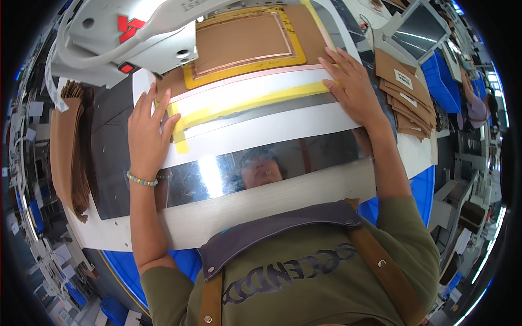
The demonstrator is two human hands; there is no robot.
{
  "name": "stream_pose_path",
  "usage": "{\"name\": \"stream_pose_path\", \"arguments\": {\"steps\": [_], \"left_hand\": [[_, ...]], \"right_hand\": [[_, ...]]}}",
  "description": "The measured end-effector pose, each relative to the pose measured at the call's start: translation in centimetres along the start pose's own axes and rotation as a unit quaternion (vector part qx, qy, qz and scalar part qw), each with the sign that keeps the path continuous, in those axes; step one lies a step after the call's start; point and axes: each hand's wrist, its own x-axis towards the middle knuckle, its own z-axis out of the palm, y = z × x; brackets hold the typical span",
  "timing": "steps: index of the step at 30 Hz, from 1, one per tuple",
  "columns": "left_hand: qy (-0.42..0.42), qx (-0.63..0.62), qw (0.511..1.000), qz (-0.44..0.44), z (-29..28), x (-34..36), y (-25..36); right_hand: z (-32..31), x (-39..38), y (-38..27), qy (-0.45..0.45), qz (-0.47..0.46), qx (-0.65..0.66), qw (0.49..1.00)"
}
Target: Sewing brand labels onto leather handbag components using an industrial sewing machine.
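My left hand (149,130), with a beaded bracelet at its wrist, lies open with its fingers on the left edge of a flat work piece. My right hand (352,89) rests open on the right edge, its thumb near the yellow tape (244,106). Between them is a white sheet (217,142), taped along its length and at its left corner. Beyond it, a brown panel (312,35) lies flat with a yellow rectangular frame (297,48) on top. A copper-coloured line runs inside that frame. Neither hand grips anything.
The white machine head (163,49) overhangs the work at upper left. Brown folded pieces (70,152) stand at left; more brown pieces (405,103) are stacked at right. A shiny metal plate (326,157) lies nearest me. A screen (418,30) and blue bin (440,81) stand far right.
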Motion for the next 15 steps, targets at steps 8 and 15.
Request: {"name": "stream_pose_path", "arguments": {"steps": [8,15], "left_hand": [[0.013,-0.048,0.998,0.033,-0.4,0.6,0.0],[0.000,-0.031,0.999,0.030,0.3,0.2,-0.8]], "right_hand": [[-3.0,-0.5,1.8,0.093,-0.011,-0.014,0.995],[-12.8,-2.8,11.0,0.251,0.089,-0.059,0.962]]}}
